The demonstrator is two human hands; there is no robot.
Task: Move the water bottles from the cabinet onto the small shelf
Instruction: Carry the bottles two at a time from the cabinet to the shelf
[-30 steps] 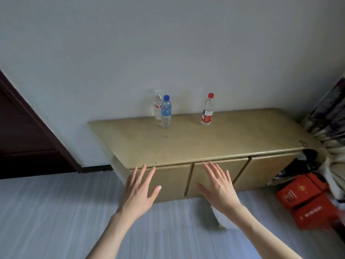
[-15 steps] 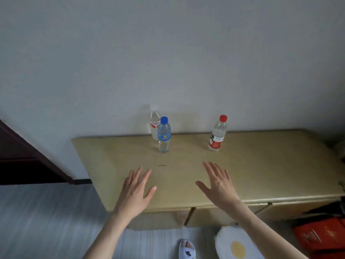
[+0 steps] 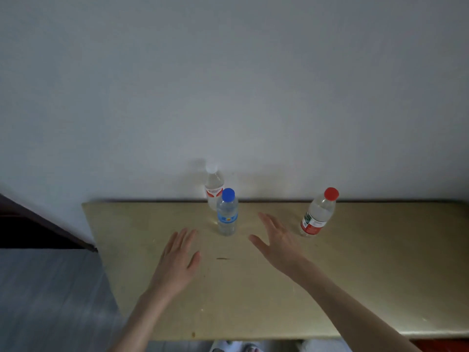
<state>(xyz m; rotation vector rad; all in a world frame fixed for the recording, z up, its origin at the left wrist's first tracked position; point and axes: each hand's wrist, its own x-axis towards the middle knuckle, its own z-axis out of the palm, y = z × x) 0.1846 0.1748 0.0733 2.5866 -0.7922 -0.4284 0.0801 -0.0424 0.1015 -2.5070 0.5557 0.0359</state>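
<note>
My left hand [image 3: 177, 260] is stretched out flat over the cabinet [image 3: 355, 275], fingers straight and close together, holding nothing. My right hand [image 3: 276, 240] is out in front too, fingers straight and thumb spread wide, also holding nothing. Both hover above the tan top of the cabinet; I cannot tell whether either palm touches the surface.

Three water bottles stand upright near the back edge, by the pale wall [image 3: 228, 85]. The blue-capped bottle [image 3: 227, 213] is the nearest to me, between my two hands and just beyond my fingertips, not touched by either. Right behind it, almost against the wall, stands the white-capped bottle [image 3: 214, 186] with a red and white label, partly hidden by the blue-capped one. The red-capped bottle [image 3: 318, 214] is off to the right of my right hand, near it but apart, with a red, white and green label.

The small shelf is not in view. To the left of the cabinet is grey floor [image 3: 50, 301] and a dark wooden door frame [image 3: 38, 227]. At the bottom edge, below the cabinet front, something white and blurred peeks out.
</note>
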